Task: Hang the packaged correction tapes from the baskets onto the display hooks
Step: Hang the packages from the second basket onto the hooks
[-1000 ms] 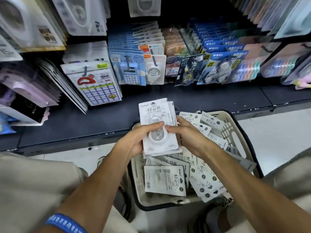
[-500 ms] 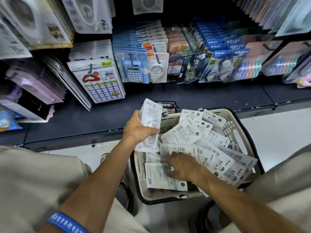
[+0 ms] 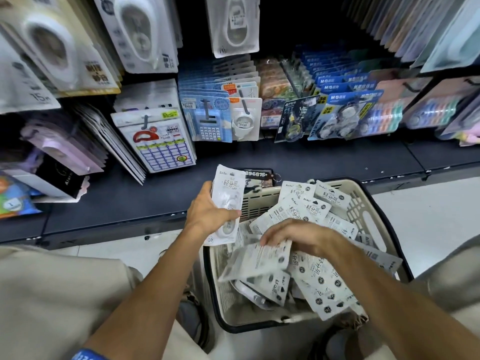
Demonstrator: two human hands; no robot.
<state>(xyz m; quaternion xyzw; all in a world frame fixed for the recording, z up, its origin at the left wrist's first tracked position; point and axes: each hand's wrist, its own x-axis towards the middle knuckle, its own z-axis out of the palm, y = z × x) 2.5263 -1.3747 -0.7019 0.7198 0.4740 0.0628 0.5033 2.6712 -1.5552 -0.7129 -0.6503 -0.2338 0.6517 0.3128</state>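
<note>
A beige plastic basket [image 3: 368,203] on the floor holds several white packaged correction tapes [image 3: 306,211]. My left hand [image 3: 207,214] grips a small upright stack of these packs [image 3: 228,193] over the basket's left rim. My right hand [image 3: 298,236] reaches into the basket and pinches one pack [image 3: 255,261], lifting it back side up above the heap. White correction tape packs hang on display hooks at the top, one at the centre [image 3: 235,24].
A dark low shelf [image 3: 311,157] runs in front of the basket. Hooks above it carry calculators [image 3: 210,120], label sheets [image 3: 158,144] and blue tape packs [image 3: 342,115]. Pale floor lies to the right [image 3: 428,211]. My knees flank the basket.
My right hand left the held stack, went down into the basket and now lifts one pack. My left hand keeps the stack and has shifted slightly left.
</note>
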